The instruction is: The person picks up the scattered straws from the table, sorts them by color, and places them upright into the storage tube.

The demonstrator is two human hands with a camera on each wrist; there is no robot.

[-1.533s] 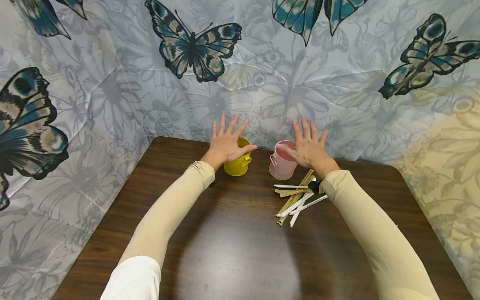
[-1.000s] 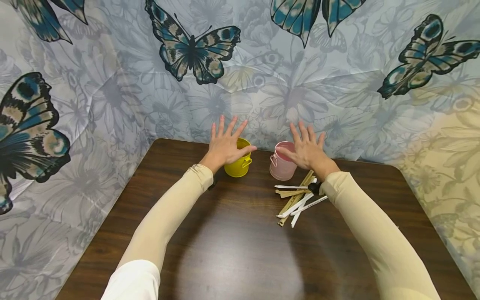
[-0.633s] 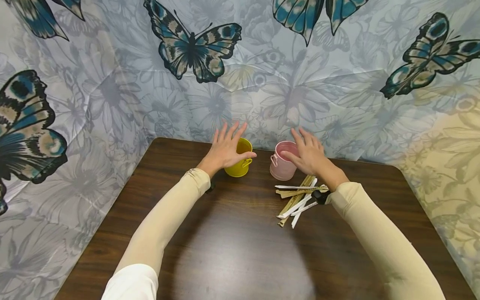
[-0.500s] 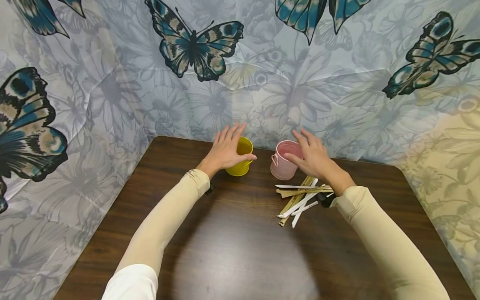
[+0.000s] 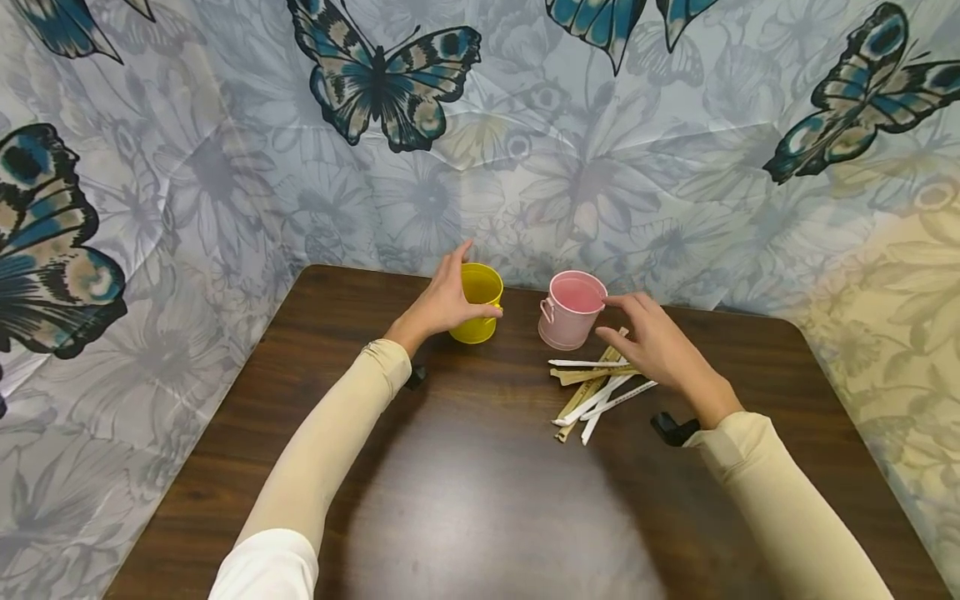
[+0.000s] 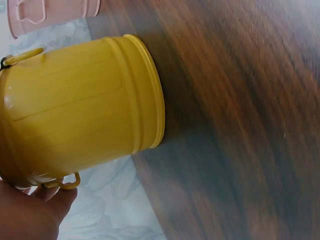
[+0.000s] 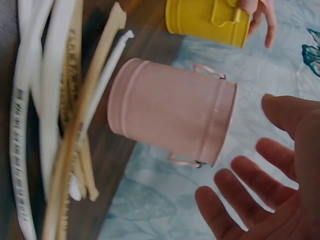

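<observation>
My left hand reaches round the yellow bucket, thumb near its front handle and fingers extended beyond the far rim. In the left wrist view, the fingers lie by the bucket's lower handle; the thumb is hidden there. My right hand hovers beside the pink bucket, thumb and fingers spread. A gap between this hand and the pink bucket shows in the right wrist view. Both small buckets stand upright. Under the right hand's thumb lies a loose pile of paper-wrapped straws, white and brown.
A dark brown wooden table bears everything. Butterfly-patterned cloth hangs behind it, close to the back edge where the buckets stand. Black camera mounts sit at the wrists.
My right hand has drawn back and to the right, off the pink bucket's mouth, turning sideways. The left hand has lowered slightly beside the yellow bucket, its fingers closer together. The buckets and straws stay put.
</observation>
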